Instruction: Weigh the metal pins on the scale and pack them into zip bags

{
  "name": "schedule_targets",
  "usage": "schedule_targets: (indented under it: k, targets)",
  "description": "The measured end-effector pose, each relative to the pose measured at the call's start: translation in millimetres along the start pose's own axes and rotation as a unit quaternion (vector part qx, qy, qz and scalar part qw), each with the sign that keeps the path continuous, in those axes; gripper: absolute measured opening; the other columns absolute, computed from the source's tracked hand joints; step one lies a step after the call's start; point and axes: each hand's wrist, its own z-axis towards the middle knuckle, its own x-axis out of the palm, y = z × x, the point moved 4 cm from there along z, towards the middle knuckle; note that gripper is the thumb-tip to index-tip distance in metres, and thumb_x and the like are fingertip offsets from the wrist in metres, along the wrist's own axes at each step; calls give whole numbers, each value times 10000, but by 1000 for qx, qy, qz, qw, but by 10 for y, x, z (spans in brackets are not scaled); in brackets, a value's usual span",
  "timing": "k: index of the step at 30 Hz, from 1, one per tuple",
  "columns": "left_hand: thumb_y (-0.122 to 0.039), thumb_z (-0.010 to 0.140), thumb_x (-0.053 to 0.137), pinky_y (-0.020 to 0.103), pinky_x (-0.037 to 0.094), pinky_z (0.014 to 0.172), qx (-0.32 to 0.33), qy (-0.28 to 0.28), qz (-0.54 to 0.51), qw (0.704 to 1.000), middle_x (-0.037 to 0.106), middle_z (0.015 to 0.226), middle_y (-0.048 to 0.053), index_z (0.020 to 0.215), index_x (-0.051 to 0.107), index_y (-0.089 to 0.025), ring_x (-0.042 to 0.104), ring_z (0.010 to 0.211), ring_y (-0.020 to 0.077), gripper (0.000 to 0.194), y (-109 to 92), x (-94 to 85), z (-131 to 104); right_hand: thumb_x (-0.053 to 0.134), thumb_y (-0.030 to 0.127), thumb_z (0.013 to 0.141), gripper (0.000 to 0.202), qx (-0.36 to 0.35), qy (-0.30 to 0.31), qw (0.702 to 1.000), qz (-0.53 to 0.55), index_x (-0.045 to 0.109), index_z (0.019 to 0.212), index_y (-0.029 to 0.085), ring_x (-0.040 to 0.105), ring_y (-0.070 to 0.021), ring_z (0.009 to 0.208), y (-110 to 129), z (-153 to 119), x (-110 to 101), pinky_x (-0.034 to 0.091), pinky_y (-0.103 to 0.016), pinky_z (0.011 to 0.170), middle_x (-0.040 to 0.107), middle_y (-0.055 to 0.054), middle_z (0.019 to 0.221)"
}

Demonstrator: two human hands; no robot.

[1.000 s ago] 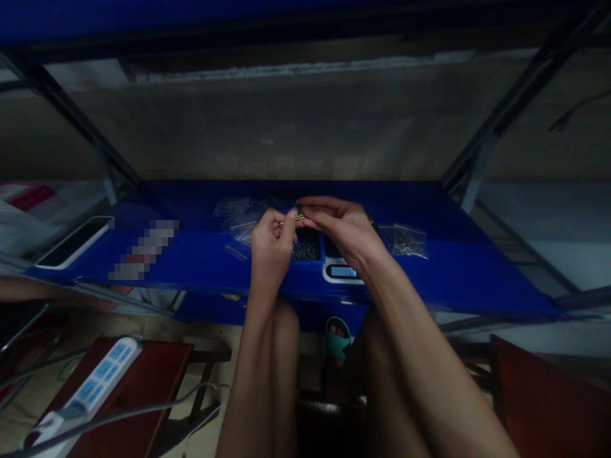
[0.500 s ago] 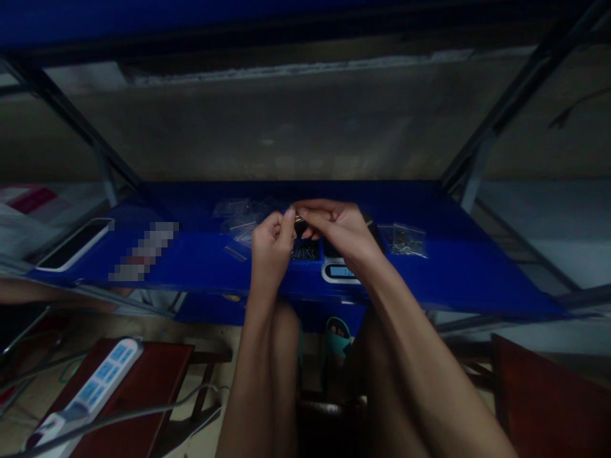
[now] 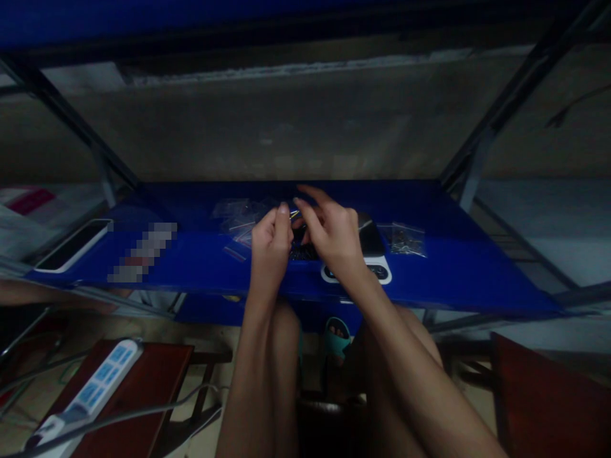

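Observation:
My left hand (image 3: pixel 272 236) is closed, thumb against the fingers, on what looks like a small clear zip bag (image 3: pixel 294 215) with a yellowish edge. My right hand (image 3: pixel 329 226) is just right of it, thumb and forefinger apart; its lower fingers are close to the bag, and contact is unclear. Below the hands, a blue tray of dark screws (image 3: pixel 301 253) is partly covered. A digital scale (image 3: pixel 382 270) with a dark platform lies under my right wrist, its display hidden.
Clear zip bags (image 3: pixel 238 224) lie in a pile left of my hands. To the right is a bag of metal pieces (image 3: pixel 407 240). A phone (image 3: pixel 74 247) rests at the left of the blue table (image 3: pixel 458 270). Below left, a power strip (image 3: pixel 102 385) sits on a wooden stool (image 3: pixel 157 369).
My right thumb and forefinger have parted and come off the bag's edge. The right hand has shifted slightly left, uncovering more of the scale. My left hand has stayed nearly still.

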Motion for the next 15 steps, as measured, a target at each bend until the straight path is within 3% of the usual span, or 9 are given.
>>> schedule_targets:
  k: [3, 6, 12, 15]
  targets:
    - [-646, 1004, 571, 251, 278, 449, 11, -1, 1, 1000, 362, 572, -55, 671, 419, -227, 316, 479, 90, 556, 8, -11, -2, 610, 476, 1015, 332, -14, -25, 999, -39, 754, 1233, 271, 683, -202, 649, 35, -28, 3, 490, -315, 700, 647, 18, 613]
    - [-616, 1021, 562, 259, 288, 458, 21, 8, 24, 999, 369, 571, -49, 667, 423, -227, 330, 487, 98, 544, 16, -37, -4, 536, 535, 1043, 388, 20, -28, 999, 2, 710, 1242, 252, 604, -170, 522, -25, -22, 72, 445, -299, 602, 572, 49, 525]
    - [-595, 1031, 555, 272, 279, 489, 69, -58, 111, 990, 374, 585, -36, 668, 431, -223, 352, 532, 115, 534, -25, -149, 0, 618, 606, 982, 417, 60, -24, 993, 96, 695, 1162, 237, 478, -125, 418, -112, 10, 163, 322, -283, 468, 516, 82, 470]
    - [-597, 1028, 559, 276, 277, 491, 60, -37, 98, 993, 363, 577, -42, 665, 418, -225, 340, 520, 113, 538, -17, -138, 2, 661, 682, 920, 505, 76, 20, 989, 128, 690, 1142, 229, 434, -115, 374, -79, 12, 185, 290, -278, 434, 502, 98, 426]
